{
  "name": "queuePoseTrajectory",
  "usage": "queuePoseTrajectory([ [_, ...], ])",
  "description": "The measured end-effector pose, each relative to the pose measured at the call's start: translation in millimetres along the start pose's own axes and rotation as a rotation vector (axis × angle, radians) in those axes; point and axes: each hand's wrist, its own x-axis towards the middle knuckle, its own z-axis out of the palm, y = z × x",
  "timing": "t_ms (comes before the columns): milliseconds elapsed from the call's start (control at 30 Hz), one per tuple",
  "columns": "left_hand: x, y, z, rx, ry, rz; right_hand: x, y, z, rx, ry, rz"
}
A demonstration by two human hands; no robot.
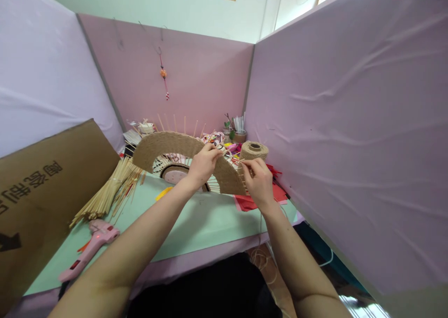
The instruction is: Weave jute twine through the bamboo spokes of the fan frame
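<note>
A semicircular fan (171,143) woven from brown twine over thin wooden sticks stands upright on the table, arched around a pale round centre piece (175,174). My left hand (205,164) is closed on its upper right edge, fingers pinched at the stick ends. At the right end of the weave, my right hand (258,180) pinches what looks like the twine (261,222), a strand of which hangs beneath it towards the floor. My fingertips partly hide the exact grip. Bare stick tips stick out past the arch.
A spool of twine (254,150) stands behind my right hand, near red sheets (248,202). To the left lie a bundle of sticks (108,192), a pink glue gun (89,250) and a large cardboard piece (52,197). Partitions enclose the green tabletop (189,222).
</note>
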Motion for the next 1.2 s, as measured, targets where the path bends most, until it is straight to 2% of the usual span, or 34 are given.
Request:
queuePoseTrajectory([
  [200, 0.2, 2.0, 1.4, 0.017, -0.004, -0.011, 30.2, 9.4, -3.7, -0.006, 0.054, -0.058],
  [300, 0.1, 3.7, -1.6, 0.042, -0.013, -0.013, 36.0, 13.8, -1.3, -0.035, 0.045, -0.043],
  [467, 0.0, 7.2, -1.0, 0.09, -0.018, -0.037, 7.1, 6.8, 2.7, -0.068, 0.029, -0.038],
  [600, -2.1, 15.5, 0.6, 0.098, -0.008, -0.053, -19.0, 6.4, 14.6, -0.117, -0.083, -0.082],
  [800, -12.2, 30.0, 5.0, 0.212, 0.027, -0.055, -25.3, 19.0, 27.0, -0.068, -0.104, -0.066],
  [867, -17.9, 30.4, 10.1, 0.253, 0.084, -0.008, -25.6, 21.5, 27.1, -0.021, -0.101, -0.059],
  [933, -22.8, 28.3, 16.4, 0.268, 0.094, 0.077, -26.5, 23.1, 27.0, 0.026, -0.103, -0.056],
  [1033, -24.2, 24.7, 22.9, 0.241, -0.028, 0.133, -28.2, 24.7, 27.8, 0.071, -0.104, -0.057],
  [1133, -17.6, 25.3, 21.9, 0.22, -0.171, 0.062, -28.9, 24.6, 26.9, 0.078, -0.098, -0.056],
  [1200, -12.6, 27.6, 18.6, 0.201, -0.221, 0.021, -28.9, 23.1, 23.0, 0.077, -0.082, -0.054],
])
